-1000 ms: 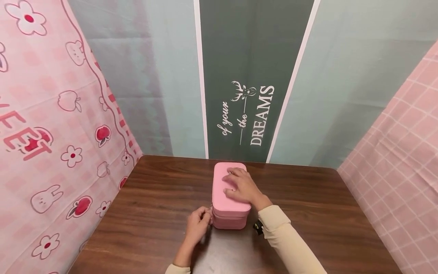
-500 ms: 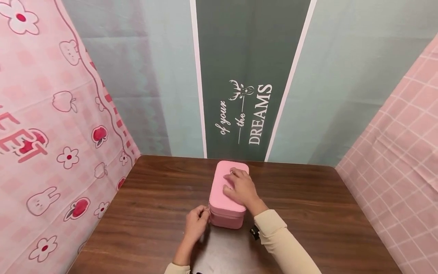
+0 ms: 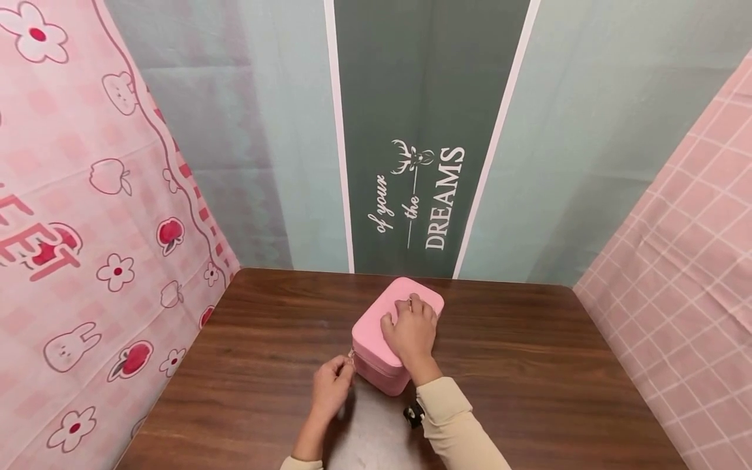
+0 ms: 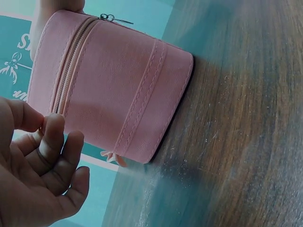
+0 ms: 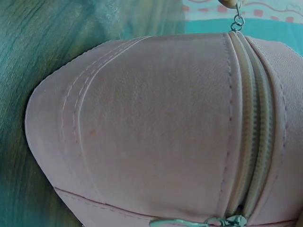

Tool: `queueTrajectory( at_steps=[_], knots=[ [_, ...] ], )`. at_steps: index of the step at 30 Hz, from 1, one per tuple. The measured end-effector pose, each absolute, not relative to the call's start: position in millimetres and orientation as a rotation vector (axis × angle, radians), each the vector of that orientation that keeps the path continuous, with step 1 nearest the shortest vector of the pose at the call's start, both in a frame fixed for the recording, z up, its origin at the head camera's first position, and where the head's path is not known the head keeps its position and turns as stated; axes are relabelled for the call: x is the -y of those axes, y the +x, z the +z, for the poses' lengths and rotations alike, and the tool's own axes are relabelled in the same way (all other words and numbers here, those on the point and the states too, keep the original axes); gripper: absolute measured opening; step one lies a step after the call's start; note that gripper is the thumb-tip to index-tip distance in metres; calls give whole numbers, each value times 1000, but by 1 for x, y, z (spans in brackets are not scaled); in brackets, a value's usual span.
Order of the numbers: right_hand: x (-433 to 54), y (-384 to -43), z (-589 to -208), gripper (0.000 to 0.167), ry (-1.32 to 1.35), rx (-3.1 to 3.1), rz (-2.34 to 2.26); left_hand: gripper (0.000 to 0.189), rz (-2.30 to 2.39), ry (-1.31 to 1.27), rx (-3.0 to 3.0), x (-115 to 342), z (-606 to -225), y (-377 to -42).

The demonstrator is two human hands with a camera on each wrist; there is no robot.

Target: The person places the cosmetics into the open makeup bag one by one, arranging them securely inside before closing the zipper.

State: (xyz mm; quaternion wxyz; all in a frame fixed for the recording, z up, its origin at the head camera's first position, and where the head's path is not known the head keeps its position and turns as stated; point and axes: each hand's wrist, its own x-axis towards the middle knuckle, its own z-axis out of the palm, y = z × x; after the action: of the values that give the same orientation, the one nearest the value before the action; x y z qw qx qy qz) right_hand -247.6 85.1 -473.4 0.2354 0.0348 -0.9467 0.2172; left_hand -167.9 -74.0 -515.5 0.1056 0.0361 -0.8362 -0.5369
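A pink zippered case [image 3: 376, 320] stands on the wooden table, turned at an angle, lid on top. At its near left corner my left hand [image 3: 331, 388] pinches a zipper pull between thumb and index finger; the fingers mostly hide it in the left wrist view. A second metal zipper pull [image 4: 106, 17] hangs at the opposite corner. Between the two pulls, the zipper [image 5: 251, 118] shows two rows of teeth with a dark gap. My right hand [image 3: 414, 333] rests on the lid, fingers spread and thumb toward the left.
The brown wooden table [image 3: 529, 365] extends around the case on all sides. Behind it hangs a green and teal cloth [image 3: 411, 98] with white lettering. Pink patterned cloths [image 3: 88, 228] flank the table. A small black device [image 3: 414, 414] sits at my right wrist.
The case has turned clockwise, its far end swinging right and its near left corner moving slightly left. My right hand stays on the lid and turns with it; my left hand keeps its pinch.
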Motion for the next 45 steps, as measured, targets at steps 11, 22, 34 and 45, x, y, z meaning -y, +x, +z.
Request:
queueTrajectory(
  at_steps=[11, 22, 34, 45],
  knots=[
    [-92, -249, -473, 41, 183, 2583, 658, 12, -1631, 100, 2486, 78, -513, -169],
    [-122, -275, -456, 59, 870, 2594, 624, 16, -1619, 105, 2480, 77, -512, -172],
    [-125, -286, -472, 47, 1030, 2580, 507, 17, -1636, 48, 2464, 75, -515, -171],
    [-112, -272, -473, 49, 671, 2685, 517, 23, -1605, 67, 2425, 72, -515, -172]
  ],
)
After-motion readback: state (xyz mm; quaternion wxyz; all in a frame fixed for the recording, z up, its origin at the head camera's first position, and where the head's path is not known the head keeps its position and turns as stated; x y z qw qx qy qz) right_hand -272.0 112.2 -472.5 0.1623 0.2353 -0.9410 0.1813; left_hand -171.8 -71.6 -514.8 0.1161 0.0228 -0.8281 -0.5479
